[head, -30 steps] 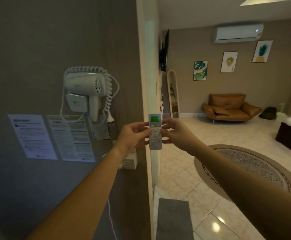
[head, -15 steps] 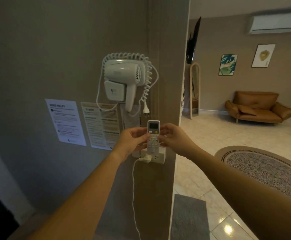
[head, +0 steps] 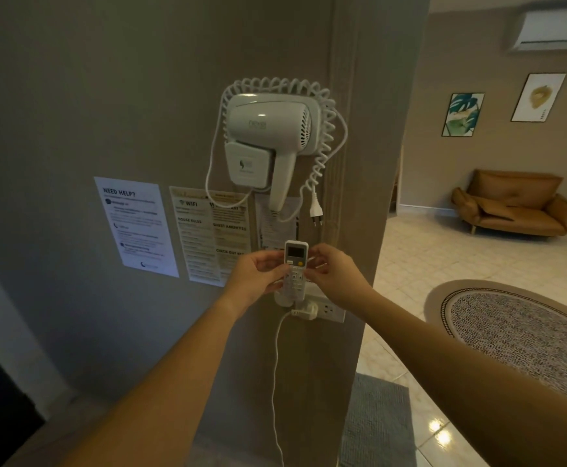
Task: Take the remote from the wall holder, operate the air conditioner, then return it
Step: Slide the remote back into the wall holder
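A white remote point(head: 295, 269) with a small screen at its top stands upright against the grey wall. Its lower end sits in a white wall holder point(head: 283, 299) just above a power socket. My left hand point(head: 258, 276) grips the remote's left edge and my right hand point(head: 334, 276) grips its right edge. The white air conditioner point(head: 555, 26) hangs high on the far wall at the upper right, partly cut off by the frame.
A white wall hair dryer point(head: 270, 136) with a coiled cord hangs above the remote. Paper notices point(head: 137, 227) are stuck to the wall at left. A plug and cable point(head: 305, 311) sit in the socket. A round rug point(head: 518, 328) and a brown sofa point(head: 518, 203) lie to the right.
The view swung left from the room toward the wall. Both hands carried the remote to the wall and lowered its bottom end into the holder.
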### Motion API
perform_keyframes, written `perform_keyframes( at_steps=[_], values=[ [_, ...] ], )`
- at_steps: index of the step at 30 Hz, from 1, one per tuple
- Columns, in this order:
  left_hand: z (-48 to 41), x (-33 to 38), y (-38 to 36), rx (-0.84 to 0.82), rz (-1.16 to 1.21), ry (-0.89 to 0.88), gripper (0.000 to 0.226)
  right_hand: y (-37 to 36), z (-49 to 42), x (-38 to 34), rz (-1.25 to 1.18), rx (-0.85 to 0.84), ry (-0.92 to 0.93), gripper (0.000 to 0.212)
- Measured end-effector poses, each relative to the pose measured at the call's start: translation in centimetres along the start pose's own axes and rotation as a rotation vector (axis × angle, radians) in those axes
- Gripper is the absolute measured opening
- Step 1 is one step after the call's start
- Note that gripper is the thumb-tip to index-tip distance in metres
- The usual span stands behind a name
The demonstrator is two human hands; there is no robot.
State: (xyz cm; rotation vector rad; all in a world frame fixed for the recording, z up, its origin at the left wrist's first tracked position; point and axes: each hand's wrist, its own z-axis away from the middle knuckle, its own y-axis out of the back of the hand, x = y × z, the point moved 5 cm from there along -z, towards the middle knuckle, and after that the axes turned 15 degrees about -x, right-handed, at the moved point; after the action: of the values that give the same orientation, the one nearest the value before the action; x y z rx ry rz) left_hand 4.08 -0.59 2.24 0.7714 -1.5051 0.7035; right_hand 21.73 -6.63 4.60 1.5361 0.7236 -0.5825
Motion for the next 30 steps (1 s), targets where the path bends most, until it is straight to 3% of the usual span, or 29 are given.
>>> perform_keyframes(
  at_steps=[18,30],
  values=[
    [-5.4,-4.8,4.5,0.082,-0.073,-0.034,0.034,-4.1,-6.5,2.4,0.096,0.046,-0.012,0.028],
    [-6.4,-7.0,4.6,0.034,-0.165,-0.012,0.026,-5.1,-7.2,3.0,0.185,0.027,-0.112,0.02]
  ],
)
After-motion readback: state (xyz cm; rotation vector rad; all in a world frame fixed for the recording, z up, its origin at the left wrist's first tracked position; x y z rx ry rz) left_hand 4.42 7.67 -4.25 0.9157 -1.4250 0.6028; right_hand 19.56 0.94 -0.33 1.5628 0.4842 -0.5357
